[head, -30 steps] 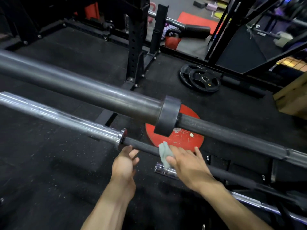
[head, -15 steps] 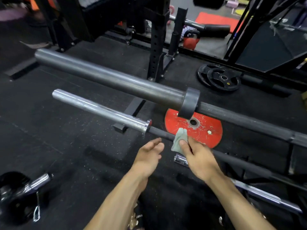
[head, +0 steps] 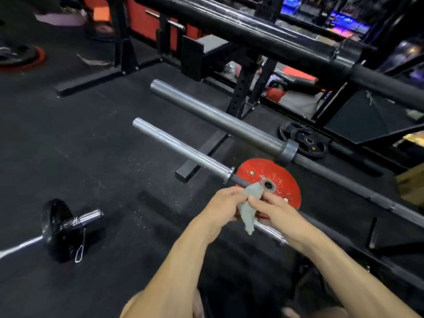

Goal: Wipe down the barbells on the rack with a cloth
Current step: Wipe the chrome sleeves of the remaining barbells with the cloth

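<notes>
Head view: both hands meet at centre, pinching the grey cloth (head: pixel 250 207) between them. Left hand (head: pixel 223 206) grips its left edge, right hand (head: pixel 275 211) pinches the right edge with thumb and fingers. Cloth hangs just at 6 o'clock of the chrome barbell (head: pixel 183 150); grey barbell (head: pixel 218 117) at 12 o'clock. Red plate (head: pixel 282 180) on the floor at 1 o'clock of the cloth.

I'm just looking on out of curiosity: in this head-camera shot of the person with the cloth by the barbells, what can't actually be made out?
- Cloth: both hands pinch it, left hand and right hand; the grip hides its full size.
- Shiny barbell: its dark shaft vanishes behind the cloth and hands, so any contact is unclear.
- Top barbell: cut off by the frame edges and blurred.
- Black plate: its yellow marking is too small to read.
- Far background: blurred, nothing identifiable.
</notes>
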{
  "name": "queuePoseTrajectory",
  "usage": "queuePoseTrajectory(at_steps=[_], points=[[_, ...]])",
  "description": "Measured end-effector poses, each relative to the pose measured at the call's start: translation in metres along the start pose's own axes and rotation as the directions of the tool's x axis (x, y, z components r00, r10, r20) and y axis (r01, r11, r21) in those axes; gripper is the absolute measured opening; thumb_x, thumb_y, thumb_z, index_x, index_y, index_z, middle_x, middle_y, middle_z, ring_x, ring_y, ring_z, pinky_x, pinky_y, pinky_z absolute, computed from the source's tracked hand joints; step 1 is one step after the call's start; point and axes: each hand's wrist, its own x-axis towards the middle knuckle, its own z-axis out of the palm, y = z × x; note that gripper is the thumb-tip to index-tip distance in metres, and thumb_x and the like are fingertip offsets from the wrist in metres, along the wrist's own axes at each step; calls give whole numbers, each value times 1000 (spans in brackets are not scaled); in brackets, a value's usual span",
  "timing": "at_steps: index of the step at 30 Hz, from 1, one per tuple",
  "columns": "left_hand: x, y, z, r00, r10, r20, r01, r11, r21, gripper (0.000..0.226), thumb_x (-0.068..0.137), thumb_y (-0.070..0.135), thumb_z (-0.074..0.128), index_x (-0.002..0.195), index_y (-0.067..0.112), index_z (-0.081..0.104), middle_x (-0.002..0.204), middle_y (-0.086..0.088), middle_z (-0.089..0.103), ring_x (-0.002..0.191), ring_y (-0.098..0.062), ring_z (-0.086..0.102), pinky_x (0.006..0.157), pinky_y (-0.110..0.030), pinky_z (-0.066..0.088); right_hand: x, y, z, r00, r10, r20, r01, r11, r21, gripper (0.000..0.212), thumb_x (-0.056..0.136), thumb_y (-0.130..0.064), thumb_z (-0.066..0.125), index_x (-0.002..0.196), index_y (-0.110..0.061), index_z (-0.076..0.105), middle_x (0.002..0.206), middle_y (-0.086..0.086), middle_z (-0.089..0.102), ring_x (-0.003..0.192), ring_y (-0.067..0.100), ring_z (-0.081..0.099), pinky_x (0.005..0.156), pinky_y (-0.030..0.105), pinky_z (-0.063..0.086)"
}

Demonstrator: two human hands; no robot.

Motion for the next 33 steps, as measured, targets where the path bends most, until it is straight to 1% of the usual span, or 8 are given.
queuePoseTrajectory(at_steps=[9,16,21,23,25,26,29,33], points=[[1,-6,-2,1000,7,5,-8,998,63,21,100,14,56,104,7,75,97,-8,76,87,-12,68,77,-24,53,-2,30,-12,997,-53,-53,66,960,273,35,86,-20,78,115,-2,72,111,17,76,104,29,74,90,38,59],[56,-6,-32,967,-58,-248,79,994,77,15,97,21,62,102,20,76,96,0,78,78,-9,63,75,-25,48,80,48,-20,970,-83,-229,102,992,74,19,90,-26,78,93,-11,67,96,25,71,81,25,67,72,39,51],[111,-44,-44,907,-234,-349,195,970,-143,16,100,33,63,109,22,71,113,2,74,96,-12,64,83,-29,50,142,50,-44,898,-142,-416,144,989,-26,10,96,-10,70,92,-17,64,74,-12,70,71,6,63,65,14,48],[135,-50,-50,895,-291,-339,219,947,-235,24,97,42,68,110,21,68,116,1,71,99,-14,63,80,-29,51,176,45,-56,885,-118,-451,92,993,-80,15,94,-30,74,102,-22,64,91,-13,73,87,11,66,81,20,53],[157,-50,-53,901,-298,-314,186,922,-340,23,94,43,71,105,23,68,110,1,70,92,-14,62,65,-23,53,202,37,-58,877,-69,-475,-41,975,-218,64,78,-66,71,127,-27,61,120,-1,71,112,23,66,103,39,51],[165,-50,-53,903,-306,-300,172,900,-401,25,93,41,72,107,21,69,106,1,69,87,-13,61,54,-19,53,214,35,-57,880,-100,-465,-33,962,-270,72,74,-71,68,131,-28,61,123,1,70,116,26,66,104,43,50],[184,-60,-49,887,-345,-307,149,843,-517,28,92,39,73,111,18,69,104,2,71,82,-10,64,42,-15,46,228,36,-47,942,-220,-252,101,906,-412,28,95,-47,65,103,-21,70,102,0,74,97,14,69,86,32,51],[197,-67,-46,898,-322,-301,80,791,-607,10,100,29,65,97,21,71,72,8,72,60,-5,62,47,-17,45,231,45,-34,968,-237,-86,187,903,-388,40,106,-44,51,82,-19,71,111,-9,76,110,3,67,100,34,50]])
